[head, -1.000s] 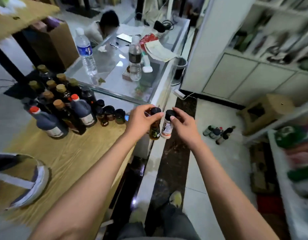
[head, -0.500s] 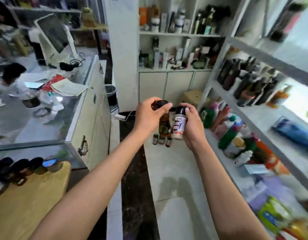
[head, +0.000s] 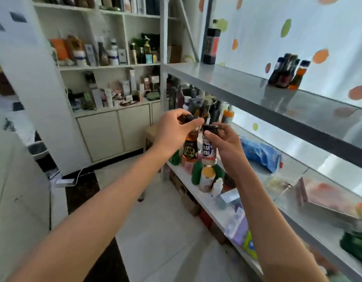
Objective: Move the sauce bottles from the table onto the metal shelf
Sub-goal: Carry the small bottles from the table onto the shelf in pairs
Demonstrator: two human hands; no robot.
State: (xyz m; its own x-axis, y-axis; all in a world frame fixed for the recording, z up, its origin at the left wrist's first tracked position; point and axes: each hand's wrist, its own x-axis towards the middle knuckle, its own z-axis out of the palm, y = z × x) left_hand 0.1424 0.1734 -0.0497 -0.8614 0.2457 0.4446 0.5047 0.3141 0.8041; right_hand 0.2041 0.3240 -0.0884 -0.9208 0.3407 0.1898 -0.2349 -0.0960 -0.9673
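Your left hand [head: 172, 131] pinches the cap of an amber sauce bottle [head: 190, 148]; your right hand [head: 224, 143] grips the cap of a white-labelled bottle [head: 208, 151]. Both hang upright, side by side. The metal shelf [head: 247, 86] lies up and right; the right hand is nearer.

Two hands are up, the left hand [head: 172, 131] and right hand [head: 224, 143], each grip holding one bottle: one amber sauce bottle [head: 190, 148] left, one white-labelled bottle [head: 207, 152] right. Above the grips, one dark cluster of bottles [head: 287, 72] stands, too blurred to count.
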